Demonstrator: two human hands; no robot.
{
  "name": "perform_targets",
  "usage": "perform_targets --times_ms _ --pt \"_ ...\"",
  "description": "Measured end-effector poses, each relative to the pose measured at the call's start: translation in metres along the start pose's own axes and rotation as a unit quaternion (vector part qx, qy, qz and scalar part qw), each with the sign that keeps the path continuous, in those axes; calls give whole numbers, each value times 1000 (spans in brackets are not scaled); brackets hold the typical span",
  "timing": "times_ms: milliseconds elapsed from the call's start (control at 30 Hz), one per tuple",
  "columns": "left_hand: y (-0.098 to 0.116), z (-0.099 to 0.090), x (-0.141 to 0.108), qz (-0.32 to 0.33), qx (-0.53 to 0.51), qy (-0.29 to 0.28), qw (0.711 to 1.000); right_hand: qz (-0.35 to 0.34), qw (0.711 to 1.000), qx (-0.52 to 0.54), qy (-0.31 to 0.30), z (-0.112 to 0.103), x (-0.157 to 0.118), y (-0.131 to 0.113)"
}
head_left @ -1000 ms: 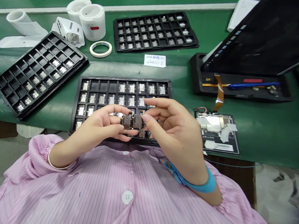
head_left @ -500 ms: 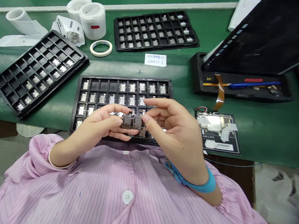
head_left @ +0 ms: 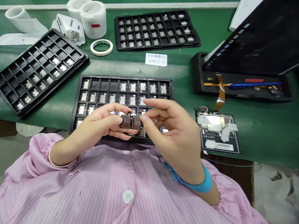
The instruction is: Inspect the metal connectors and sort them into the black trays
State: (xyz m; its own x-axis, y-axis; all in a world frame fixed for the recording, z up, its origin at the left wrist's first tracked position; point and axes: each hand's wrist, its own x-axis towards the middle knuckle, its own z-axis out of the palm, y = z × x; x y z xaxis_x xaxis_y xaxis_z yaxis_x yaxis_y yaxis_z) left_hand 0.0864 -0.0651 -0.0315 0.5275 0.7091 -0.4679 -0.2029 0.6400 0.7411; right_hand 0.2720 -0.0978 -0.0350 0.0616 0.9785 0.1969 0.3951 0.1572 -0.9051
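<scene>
Two small dark metal-faced modules [head_left: 130,122] sit side by side above the near edge of the middle black tray [head_left: 76,98]. My left hand [head_left: 106,121] holds them from the left, thumb at the left module and fingers behind and below. My right hand [head_left: 173,133] is at their right end, its thumb and a finger closed at the right module's edge, the other fingers curled. Silver parts [head_left: 122,86] fill many pockets of the tray beneath, with several bare pockets in its top row. Both hands hide part of the lower rows.
Left lies a tilted, partly filled tray [head_left: 16,68]; another tray [head_left: 156,28] is at the back. White rolls [head_left: 92,20], a tape ring [head_left: 101,53] and a handwritten label [head_left: 156,59] lie around. Right are a dark screen [head_left: 263,37] in a black holder and a circuit assembly [head_left: 217,129].
The two modules have shifted slightly left and tilted a little. My right hand has moved slightly with them; my left hand keeps its hold.
</scene>
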Motion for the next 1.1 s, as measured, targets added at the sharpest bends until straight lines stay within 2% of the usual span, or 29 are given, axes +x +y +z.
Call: perform_targets --times_ms 167,433,533,600,667,733,833,900,967,1100 --pt "1 -2 -1 5 7 -1 1000 -21 1000 -3 1 0 1 2" --pt "2 0 1 7 8 3 1000 -17 1000 11 -21 1 1 5" --pt "4 -4 3 24 52 -9 998 -4 999 31 -38 1 7 6" --pt "9 -12 8 67 117 18 991 12 998 50 -48 1 16 10" --pt "20 -26 17 138 191 101 967 26 997 62 -48 3 31 15" --pt "33 -44 29 205 263 202 921 36 997 56 -46 10 50 22" --pt "51 -71 51 218 389 290 847 40 998 8 -51 31 82 34" --pt "57 -81 66 201 477 307 799 44 997 -41 -55 50 101 41" --pt "59 -85 78 183 533 302 769 54 992 -98 -54 68 116 48" --pt "56 -81 93 159 566 287 756 63 986 -147 -49 90 130 57"
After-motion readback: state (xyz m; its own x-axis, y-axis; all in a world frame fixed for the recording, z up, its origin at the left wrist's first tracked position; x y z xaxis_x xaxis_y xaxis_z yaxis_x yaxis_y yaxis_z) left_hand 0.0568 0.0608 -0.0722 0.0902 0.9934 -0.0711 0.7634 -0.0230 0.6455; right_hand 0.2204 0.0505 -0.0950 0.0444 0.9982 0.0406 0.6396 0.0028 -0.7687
